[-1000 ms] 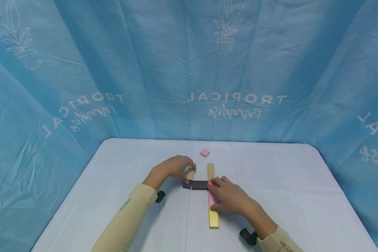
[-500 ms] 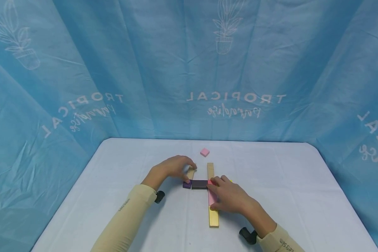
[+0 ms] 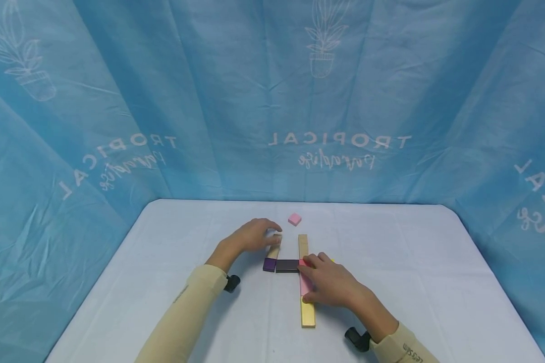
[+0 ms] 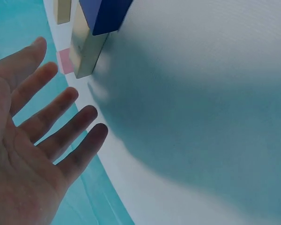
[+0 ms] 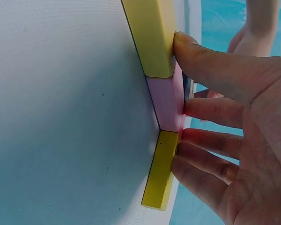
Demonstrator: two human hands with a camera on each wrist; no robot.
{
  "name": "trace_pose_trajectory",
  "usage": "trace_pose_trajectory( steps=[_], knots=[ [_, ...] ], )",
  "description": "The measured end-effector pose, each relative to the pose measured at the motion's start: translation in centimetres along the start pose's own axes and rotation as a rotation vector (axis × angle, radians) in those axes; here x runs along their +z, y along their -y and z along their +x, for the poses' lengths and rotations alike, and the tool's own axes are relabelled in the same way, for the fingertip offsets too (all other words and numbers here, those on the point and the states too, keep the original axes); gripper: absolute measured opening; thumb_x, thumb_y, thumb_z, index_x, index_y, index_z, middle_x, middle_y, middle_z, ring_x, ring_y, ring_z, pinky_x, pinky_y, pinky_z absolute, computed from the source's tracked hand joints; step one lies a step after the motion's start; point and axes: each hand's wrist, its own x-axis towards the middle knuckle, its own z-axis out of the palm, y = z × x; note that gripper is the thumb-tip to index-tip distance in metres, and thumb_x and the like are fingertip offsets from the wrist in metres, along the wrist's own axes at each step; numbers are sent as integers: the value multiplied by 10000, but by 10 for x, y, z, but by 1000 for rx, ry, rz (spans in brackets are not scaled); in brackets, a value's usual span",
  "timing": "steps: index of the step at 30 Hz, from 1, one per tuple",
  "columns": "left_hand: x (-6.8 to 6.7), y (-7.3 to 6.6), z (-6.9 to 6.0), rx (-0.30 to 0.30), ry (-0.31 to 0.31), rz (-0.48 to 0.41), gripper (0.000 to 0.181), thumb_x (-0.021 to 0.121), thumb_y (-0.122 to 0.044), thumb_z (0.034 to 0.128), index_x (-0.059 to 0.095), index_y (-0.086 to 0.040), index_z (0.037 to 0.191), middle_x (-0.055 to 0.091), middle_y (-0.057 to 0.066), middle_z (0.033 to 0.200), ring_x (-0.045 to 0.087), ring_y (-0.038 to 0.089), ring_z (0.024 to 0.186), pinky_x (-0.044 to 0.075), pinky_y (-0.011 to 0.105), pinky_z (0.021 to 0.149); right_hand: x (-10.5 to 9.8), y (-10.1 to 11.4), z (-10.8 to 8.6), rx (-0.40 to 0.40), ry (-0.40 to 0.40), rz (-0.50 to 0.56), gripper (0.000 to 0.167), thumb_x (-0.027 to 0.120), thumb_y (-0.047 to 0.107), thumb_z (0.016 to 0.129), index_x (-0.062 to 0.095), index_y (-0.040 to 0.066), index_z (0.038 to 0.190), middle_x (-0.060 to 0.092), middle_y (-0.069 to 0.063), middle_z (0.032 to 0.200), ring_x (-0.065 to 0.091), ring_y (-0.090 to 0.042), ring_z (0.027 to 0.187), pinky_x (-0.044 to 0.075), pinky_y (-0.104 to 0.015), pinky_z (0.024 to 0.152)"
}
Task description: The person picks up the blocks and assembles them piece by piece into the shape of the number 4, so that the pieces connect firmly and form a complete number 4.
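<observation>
My left hand (image 3: 250, 238) hovers with loosely extended fingers by a plain wooden block (image 3: 274, 251). In the left wrist view, its spread fingers hold nothing, apart from the wooden block and the purple block (image 4: 105, 14). A black block (image 3: 287, 266) joins the purple one to a column at the right. That column has a wooden block (image 3: 303, 244), a pink block (image 3: 306, 286) and a pale yellow block (image 3: 308, 316). My right hand (image 3: 333, 282) rests on it, thumb at the pale yellow block. Its fingers touch the pink and bright yellow blocks (image 5: 159, 173).
A small pink block (image 3: 294, 219) lies alone beyond the others. White cloth covers the table (image 3: 390, 242). Blue printed curtains (image 3: 272, 101) stand around its back and sides.
My left hand has lifted off the purple block and moved slightly away from me; its thumb now lies higher along the wooden block. The right hand has stayed in place.
</observation>
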Motion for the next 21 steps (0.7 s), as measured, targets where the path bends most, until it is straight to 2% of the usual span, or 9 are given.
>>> trace_pose_trajectory(
  steps=[6, 11, 15, 21],
  knots=[
    [3, 1, 10, 10, -88, 9, 345, 631, -340, 928, 653, -169, 1227, 600, 15, 1266, 507, 219, 1215, 395, 435, 1008, 0, 1, 0, 1, 0, 4, 745, 762, 541, 745, 563, 161, 1353, 467, -75, 1372, 442, -232, 1125, 518, -419, 803],
    [5, -2, 19, 28, -158, -24, 306, 618, -290, 932, 669, -143, 1195, 617, 22, 1221, 559, 227, 1122, 442, 415, 949, 0, 0, 1, 8, 8, -7, 748, 757, 551, 745, 559, 172, 1359, 464, -67, 1381, 439, -229, 1140, 515, -410, 816],
    [8, -6, 26, 35, -174, -41, 308, 617, -269, 930, 664, -132, 1202, 612, 19, 1223, 559, 225, 1121, 441, 413, 949, 0, 0, 1, 10, 14, -8, 749, 757, 551, 745, 557, 176, 1361, 461, -60, 1383, 435, -225, 1143, 518, -407, 803],
    [10, -14, 34, 32, -166, 28, 302, 620, -282, 931, 655, -167, 1209, 582, 23, 1280, 497, 214, 1229, 379, 414, 1024, 0, -1, 1, -3, 5, 2, 747, 755, 546, 749, 556, 164, 1359, 460, -72, 1384, 438, -231, 1144, 521, -420, 792]
  ],
)
